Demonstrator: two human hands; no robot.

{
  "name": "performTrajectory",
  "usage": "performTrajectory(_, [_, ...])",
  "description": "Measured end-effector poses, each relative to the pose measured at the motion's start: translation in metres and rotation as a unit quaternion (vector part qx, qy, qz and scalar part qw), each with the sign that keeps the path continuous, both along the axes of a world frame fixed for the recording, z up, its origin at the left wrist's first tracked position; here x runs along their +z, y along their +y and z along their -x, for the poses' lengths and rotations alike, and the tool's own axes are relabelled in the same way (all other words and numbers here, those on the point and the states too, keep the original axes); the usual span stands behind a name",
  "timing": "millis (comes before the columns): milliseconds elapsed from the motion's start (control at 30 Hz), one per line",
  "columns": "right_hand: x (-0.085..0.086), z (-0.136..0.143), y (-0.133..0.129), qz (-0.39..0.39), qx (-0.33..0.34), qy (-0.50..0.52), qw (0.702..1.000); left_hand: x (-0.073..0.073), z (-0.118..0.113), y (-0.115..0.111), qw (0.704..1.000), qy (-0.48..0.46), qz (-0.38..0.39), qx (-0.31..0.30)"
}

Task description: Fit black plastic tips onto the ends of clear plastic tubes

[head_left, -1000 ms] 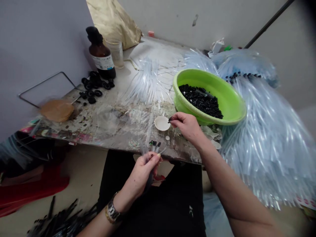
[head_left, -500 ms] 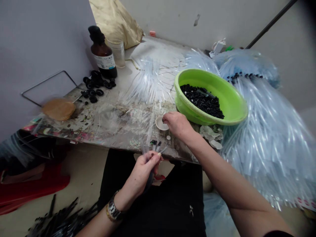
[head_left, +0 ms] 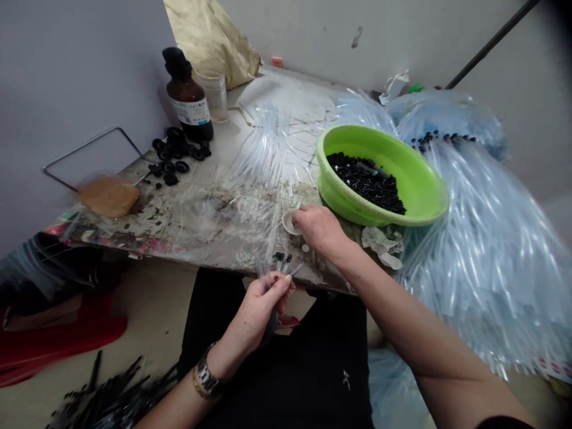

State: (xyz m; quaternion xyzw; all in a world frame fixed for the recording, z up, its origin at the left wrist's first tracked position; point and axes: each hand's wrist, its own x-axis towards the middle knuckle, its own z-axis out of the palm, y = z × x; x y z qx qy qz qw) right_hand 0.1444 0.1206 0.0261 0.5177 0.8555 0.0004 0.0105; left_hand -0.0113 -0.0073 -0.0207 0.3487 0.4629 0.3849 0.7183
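My left hand is closed around a bunch of clear plastic tubes in front of the table edge. Several of these tubes carry small black fittings on their tips. At the small white dish, my right hand has its fingertips pinched together over the rim and inside. Whatever may be between those fingertips is too small or hidden to make out. A green basin heaped with small black parts stands just beyond my right hand.
Loose clear tubes lie mid-table, and a large tube pile fills the right side. At the back left stand a brown bottle and a clear cup, near black round caps. Crumpled paper lies by the basin.
My right hand has shifted slightly left, its fingertips dipping further into the white dish. My left hand keeps its hold on the tubes in nearly the same spot.
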Motion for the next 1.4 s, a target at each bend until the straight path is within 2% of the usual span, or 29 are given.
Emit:
performTrajectory(100, [0.006,-0.005,-0.001,-0.003,0.001,0.04,0.999,0.0,0.0,0.0,1.0,0.002,-0.002,-0.002])
performTrajectory(200, [0.019,-0.012,-0.003,-0.017,0.003,0.125,0.992,0.0,0.0,-0.001,1.0,0.007,0.005,0.002])
performTrajectory(300, [0.03,-0.016,-0.009,-0.047,0.008,0.228,0.972,0.002,-0.001,0.0,1.0,0.001,0.021,0.008])
performTrajectory(367, [0.03,-0.016,-0.012,-0.069,0.005,0.274,0.959,0.002,-0.001,0.0,1.0,-0.003,0.021,0.012])
performTrajectory(567, [0.012,-0.014,-0.022,-0.012,0.015,0.155,0.988,0.002,-0.001,0.001,1.0,0.001,-0.007,0.025])
performTrajectory(633, [0.013,-0.016,-0.029,-0.003,0.006,0.22,0.976,0.001,0.0,0.0,1.0,-0.001,-0.006,0.03])
performTrajectory(733, [0.022,-0.021,-0.044,0.03,-0.009,0.358,0.933,0.0,0.0,0.0,1.0,-0.001,0.001,0.031])
performTrajectory(867, [0.03,-0.026,-0.064,0.088,-0.025,0.423,0.901,0.001,-0.001,0.0,1.0,0.002,-0.008,0.029])
performTrajectory(1033, [0.027,-0.03,-0.076,0.101,-0.045,0.435,0.893,0.003,-0.002,0.001,1.0,0.003,-0.011,0.026])
performTrajectory(1400, [0.023,-0.029,-0.08,0.116,-0.052,0.435,0.892,0.006,-0.005,0.001,1.0,0.004,-0.009,0.014])
